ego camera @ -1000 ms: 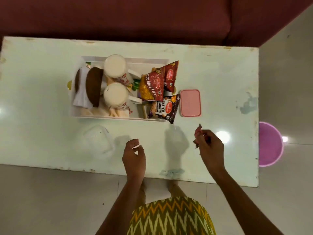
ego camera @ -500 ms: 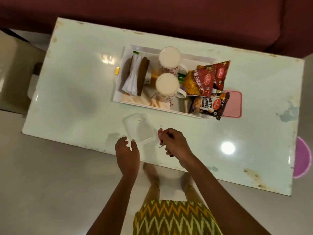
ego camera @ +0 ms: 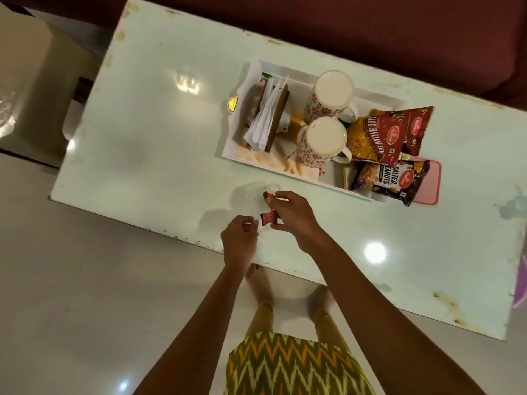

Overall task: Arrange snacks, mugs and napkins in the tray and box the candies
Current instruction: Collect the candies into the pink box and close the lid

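A clear plastic box stands near the table's front edge. My right hand is over it, closed on red-wrapped candies. At the box's near corner my left hand pinches its rim. Behind them the white tray holds two upside-down patterned mugs, white napkins in a brown holder, and snack packets. The pink lid lies partly under the peanut packet at the tray's right end.
The pale table is long, with bare surface left and right of the tray. A dark red sofa runs behind it. A beige stool stands at the left, and a purple tub peeks in at the right edge.
My right hand carried the candies left from the table's open right part to over the clear box. My left hand moved onto the box's near corner. The view swung left.
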A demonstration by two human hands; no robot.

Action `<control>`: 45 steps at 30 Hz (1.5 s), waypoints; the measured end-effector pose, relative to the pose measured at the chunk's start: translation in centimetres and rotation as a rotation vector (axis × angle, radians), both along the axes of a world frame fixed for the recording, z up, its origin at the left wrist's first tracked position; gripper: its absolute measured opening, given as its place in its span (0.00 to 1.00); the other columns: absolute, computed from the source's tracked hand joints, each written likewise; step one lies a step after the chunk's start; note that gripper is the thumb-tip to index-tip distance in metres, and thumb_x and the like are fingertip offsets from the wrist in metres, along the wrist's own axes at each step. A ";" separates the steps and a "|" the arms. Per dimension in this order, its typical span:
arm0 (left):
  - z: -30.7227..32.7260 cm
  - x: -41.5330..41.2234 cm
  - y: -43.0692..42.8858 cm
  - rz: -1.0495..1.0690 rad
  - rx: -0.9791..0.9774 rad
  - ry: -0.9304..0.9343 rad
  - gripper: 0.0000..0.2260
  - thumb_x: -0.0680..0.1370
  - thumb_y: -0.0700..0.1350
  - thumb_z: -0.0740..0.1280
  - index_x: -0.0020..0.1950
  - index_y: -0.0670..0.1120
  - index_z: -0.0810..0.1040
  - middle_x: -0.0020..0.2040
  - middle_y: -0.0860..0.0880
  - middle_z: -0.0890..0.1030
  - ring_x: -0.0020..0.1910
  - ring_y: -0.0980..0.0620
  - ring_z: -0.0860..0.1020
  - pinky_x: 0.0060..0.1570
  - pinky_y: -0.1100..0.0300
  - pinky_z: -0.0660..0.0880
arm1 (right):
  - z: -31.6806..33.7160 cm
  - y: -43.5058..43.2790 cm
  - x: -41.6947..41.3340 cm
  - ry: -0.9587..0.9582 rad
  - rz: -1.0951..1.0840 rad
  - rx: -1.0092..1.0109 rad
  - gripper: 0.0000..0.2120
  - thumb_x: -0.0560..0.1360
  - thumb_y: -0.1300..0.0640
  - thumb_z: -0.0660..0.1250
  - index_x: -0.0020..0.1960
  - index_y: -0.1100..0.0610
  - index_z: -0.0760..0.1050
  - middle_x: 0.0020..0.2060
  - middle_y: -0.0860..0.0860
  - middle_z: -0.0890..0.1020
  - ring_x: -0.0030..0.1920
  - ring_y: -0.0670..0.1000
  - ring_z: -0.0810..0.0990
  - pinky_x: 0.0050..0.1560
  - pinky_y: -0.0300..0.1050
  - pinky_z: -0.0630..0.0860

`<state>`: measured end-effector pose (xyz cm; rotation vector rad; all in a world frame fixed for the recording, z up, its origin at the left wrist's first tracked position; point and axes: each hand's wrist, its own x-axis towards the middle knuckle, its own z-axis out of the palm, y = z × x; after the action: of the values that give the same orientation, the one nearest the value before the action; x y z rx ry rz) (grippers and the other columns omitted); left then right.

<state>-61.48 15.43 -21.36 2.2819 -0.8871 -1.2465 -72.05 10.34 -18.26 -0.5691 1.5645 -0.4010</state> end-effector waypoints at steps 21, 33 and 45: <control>2.0 -3.4 0.5 -0.212 -0.003 -0.009 0.09 0.71 0.39 0.63 0.35 0.35 0.78 0.33 0.34 0.80 0.32 0.43 0.74 0.37 0.59 0.68 | 0.8 5.7 -11.0 0.223 -0.433 -0.247 0.07 0.76 0.64 0.62 0.44 0.55 0.77 0.39 0.50 0.82 0.44 0.51 0.81 0.48 0.45 0.78; 2.1 -12.2 2.1 -0.342 -0.005 -0.078 0.09 0.72 0.41 0.64 0.42 0.39 0.83 0.37 0.39 0.84 0.36 0.51 0.77 0.41 0.64 0.69 | -4.2 3.1 -27.5 0.893 0.314 -0.386 0.29 0.77 0.53 0.63 0.73 0.60 0.56 0.74 0.59 0.59 0.74 0.57 0.58 0.69 0.53 0.63; 1.2 -17.7 2.1 -0.324 -0.051 -0.104 0.09 0.72 0.41 0.66 0.48 0.40 0.83 0.41 0.42 0.85 0.43 0.49 0.82 0.51 0.60 0.74 | -6.9 -3.5 -27.7 0.944 0.001 -0.192 0.34 0.67 0.50 0.74 0.63 0.64 0.61 0.61 0.60 0.71 0.62 0.60 0.69 0.57 0.55 0.72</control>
<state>-79.15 17.49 -20.15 2.2416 -1.3539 -1.2231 -99.72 6.83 -25.14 -0.9932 2.4374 -0.2896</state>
